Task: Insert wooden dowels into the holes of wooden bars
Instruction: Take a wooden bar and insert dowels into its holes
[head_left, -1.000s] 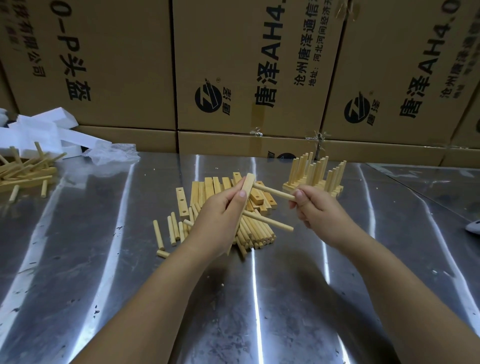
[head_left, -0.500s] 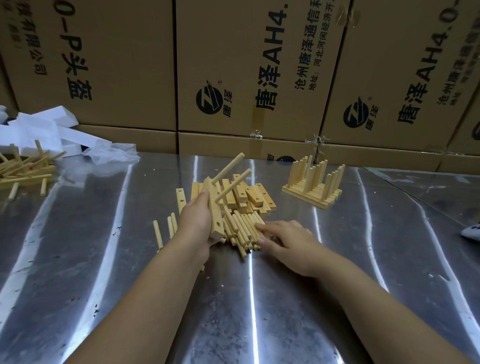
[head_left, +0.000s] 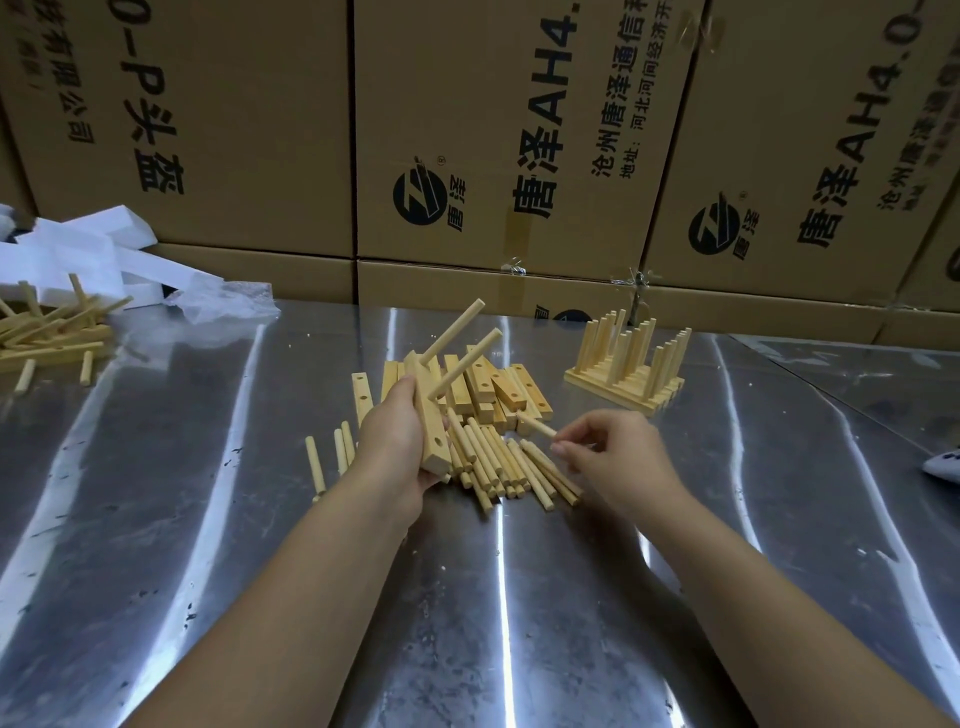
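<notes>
My left hand (head_left: 396, 446) grips a wooden bar (head_left: 431, 426) tilted above the table. Two dowels (head_left: 453, 332) stick up from the bar toward the upper right, and one empty hole shows near its lower end. My right hand (head_left: 610, 457) pinches a single dowel (head_left: 537, 425) at its tip, just above the pile of loose dowels (head_left: 506, 465). Behind that pile lie several loose bars with holes (head_left: 498, 389).
A stack of bars with upright dowels (head_left: 626, 364) stands at the back right. More dowelled bars (head_left: 47, 338) and white foam pieces (head_left: 78, 254) lie at the far left. Cardboard boxes (head_left: 519, 130) wall off the back of the steel table (head_left: 493, 597). A white object (head_left: 943, 462) sits at the right edge.
My right hand pushed a second dowel into the bar, dropped to the loose pile and has now lifted one dowel from it. My left hand tilted the bar so its dowels point up-right.
</notes>
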